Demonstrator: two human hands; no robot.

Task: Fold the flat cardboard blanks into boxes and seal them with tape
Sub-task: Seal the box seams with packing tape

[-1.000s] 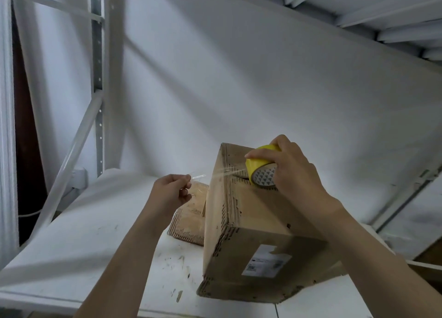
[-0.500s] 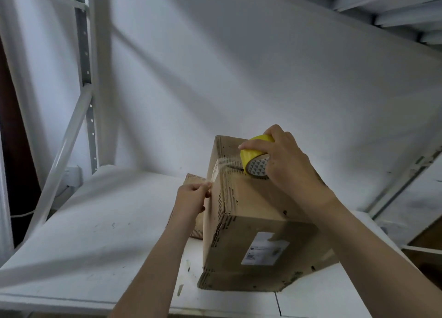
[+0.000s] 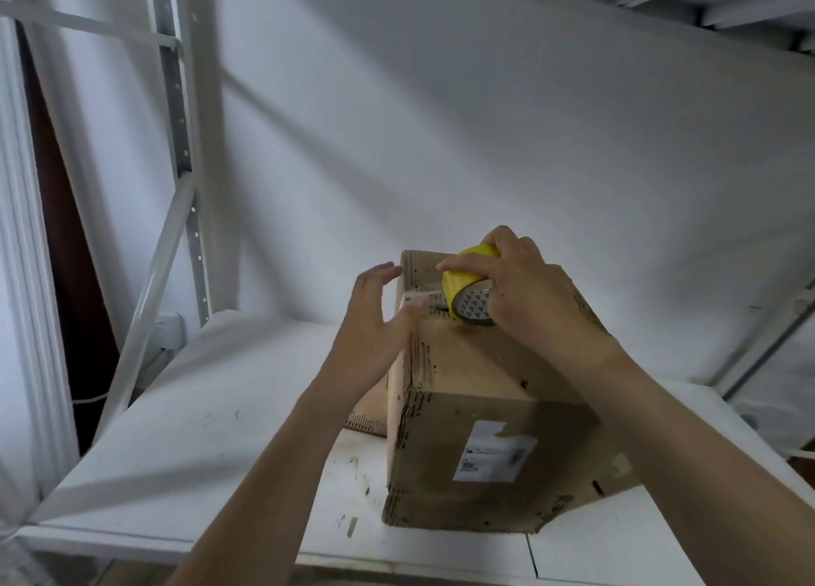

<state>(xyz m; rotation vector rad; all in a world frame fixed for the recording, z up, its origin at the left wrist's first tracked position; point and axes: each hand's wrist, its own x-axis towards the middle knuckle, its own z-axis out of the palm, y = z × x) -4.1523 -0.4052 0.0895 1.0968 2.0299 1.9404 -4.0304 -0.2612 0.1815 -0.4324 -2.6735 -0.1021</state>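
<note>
A scuffed white shelf point(image 3: 198, 431) inside white metal racking point(image 3: 176, 100) carries a folded cardboard box point(image 3: 476, 387), standing right of centre with a white label point(image 3: 498, 451) on its near face and a flat cardboard piece point(image 3: 368, 413) lying just behind its left side. The right hand point(image 3: 529, 294) grips a yellow tape roll point(image 3: 463, 283) resting on the box's top. The left hand point(image 3: 375, 334), fingers spread, presses its thumb on the clear tape strip point(image 3: 419, 295) at the top left edge.

There is only one view, worn on the person's head. It faces forward and a little downward, close to the cardboard box point(image 3: 485, 387) on the white counter point(image 3: 198, 431), within arm's reach. The scene seems tilted, perhaps from the wide lens.
</note>
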